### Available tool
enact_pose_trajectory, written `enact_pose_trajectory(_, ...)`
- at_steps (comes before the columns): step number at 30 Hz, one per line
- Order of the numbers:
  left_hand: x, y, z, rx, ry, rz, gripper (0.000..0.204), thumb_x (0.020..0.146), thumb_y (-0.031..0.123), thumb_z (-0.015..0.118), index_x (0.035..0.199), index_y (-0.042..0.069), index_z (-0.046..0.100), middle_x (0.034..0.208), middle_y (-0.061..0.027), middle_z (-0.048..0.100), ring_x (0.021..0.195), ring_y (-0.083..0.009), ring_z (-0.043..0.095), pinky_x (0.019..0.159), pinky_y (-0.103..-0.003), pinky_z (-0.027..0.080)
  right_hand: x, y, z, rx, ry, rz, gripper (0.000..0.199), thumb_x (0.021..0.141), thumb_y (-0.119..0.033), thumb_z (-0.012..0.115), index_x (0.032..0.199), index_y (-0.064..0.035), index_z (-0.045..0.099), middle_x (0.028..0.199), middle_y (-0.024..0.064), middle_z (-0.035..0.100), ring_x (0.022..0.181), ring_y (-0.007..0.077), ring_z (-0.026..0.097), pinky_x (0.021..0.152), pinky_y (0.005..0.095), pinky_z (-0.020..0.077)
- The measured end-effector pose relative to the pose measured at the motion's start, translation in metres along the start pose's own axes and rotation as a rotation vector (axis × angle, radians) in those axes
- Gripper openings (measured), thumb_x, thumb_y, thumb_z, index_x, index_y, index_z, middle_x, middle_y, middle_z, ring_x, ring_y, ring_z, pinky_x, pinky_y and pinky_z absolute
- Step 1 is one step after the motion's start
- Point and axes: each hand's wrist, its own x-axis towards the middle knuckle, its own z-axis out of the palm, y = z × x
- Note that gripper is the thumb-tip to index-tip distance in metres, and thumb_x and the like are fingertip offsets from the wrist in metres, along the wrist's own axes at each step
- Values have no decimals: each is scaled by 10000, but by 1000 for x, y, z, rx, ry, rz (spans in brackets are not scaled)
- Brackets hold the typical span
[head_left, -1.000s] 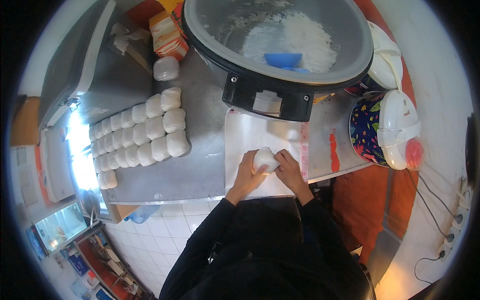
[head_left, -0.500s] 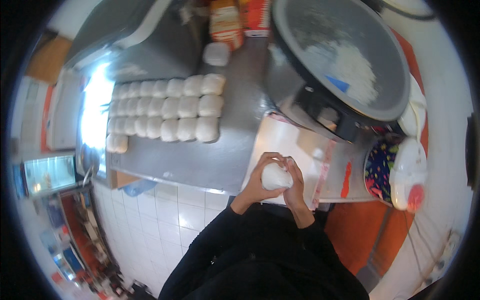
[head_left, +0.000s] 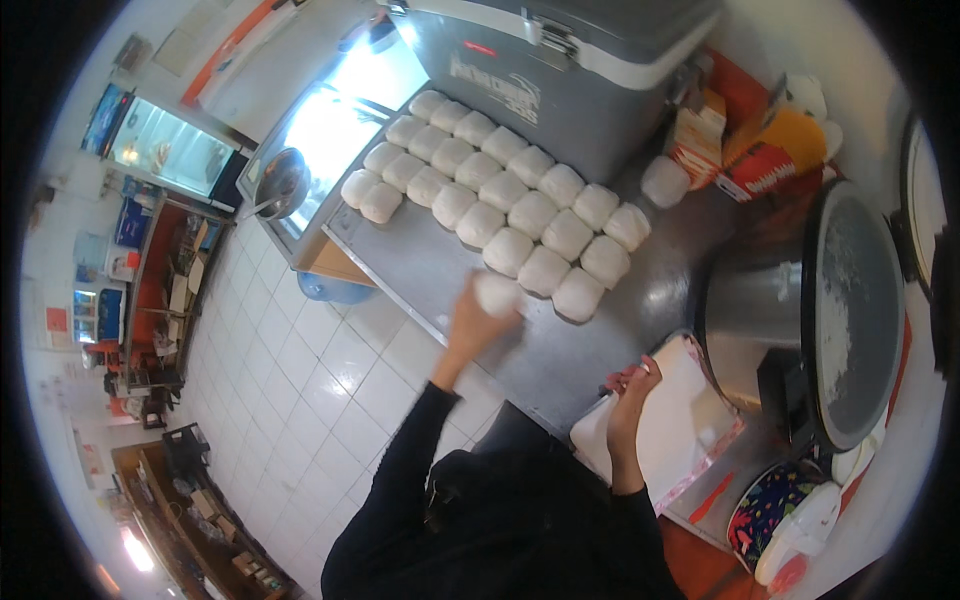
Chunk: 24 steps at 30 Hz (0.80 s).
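Note:
My left hand (head_left: 476, 326), slightly blurred, is closed round a white rice ball (head_left: 498, 294). It holds the ball over the metal counter (head_left: 555, 365), beside the near edge of several rows of similar rounded white rice balls (head_left: 509, 250). My right hand (head_left: 634, 382) is above a white sheet or board (head_left: 672, 425) with a pink patterned edge. Its fingers are curled in, with a small white bit by them that I cannot make out. Right of the board stands a large round cooker (head_left: 762, 290), with white rice (head_left: 835, 300) inside.
A grey cooler box (head_left: 500, 85) stands behind the rows. A small white tub (head_left: 665, 182) and boxes (head_left: 698, 135) are near it. A red strip (head_left: 711, 497) and a dark patterned container (head_left: 765, 515) lie at the right. Tiled floor (head_left: 320, 375) lies beyond the counter's left edge.
My hands have parted. The left one has carried the rice ball left toward the rows, while the right stays over the board. The view has turned left.

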Motion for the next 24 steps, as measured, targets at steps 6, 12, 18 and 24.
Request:
enact_pose_trajectory(6, 147, -125, -103, 367, 128, -100, 750, 650, 318, 807, 1205, -36, 448, 997, -212, 638, 965, -393, 611, 801, -458, 493, 11, 2, -13, -136, 61, 29, 428, 1022, -317, 379, 1317, -15, 303, 947, 78, 439, 718, 166, 573, 636, 291, 496)
enact_pose_trajectory(12, 161, -125, -80, 623, 256, 41, 797, 652, 325, 797, 1307, 50, 435, 1277, -193, 494, 1220, -405, 432, 993, -469, 374, 18, -8, 7, -165, 56, 16, 409, 1023, -264, 388, 1326, -9, 287, 942, 78, 438, 687, 151, 555, 619, 273, 487)
enact_pose_trajectory(18, 142, -157, -64, 555, 415, 161, 735, 734, 277, 736, 1375, 115, 415, 1369, -192, 418, 1310, -385, 337, 1066, -486, 295, 13, -7, 20, -227, -7, 21, 383, 1006, -198, 435, 1315, -8, 314, 907, 60, 445, 699, 128, 526, 626, 268, 475)
enact_pose_trajectory(24, 163, -134, -37, 348, 597, 190, 747, 822, 267, 646, 1434, 1, 311, 1479, -226, 292, 1378, -369, 240, 1146, -474, 138, 4, -36, 1, -540, -179, -74, 314, 946, -117, 533, 1243, -56, 451, 931, 53, 519, 761, 137, 544, 691, 278, 481)
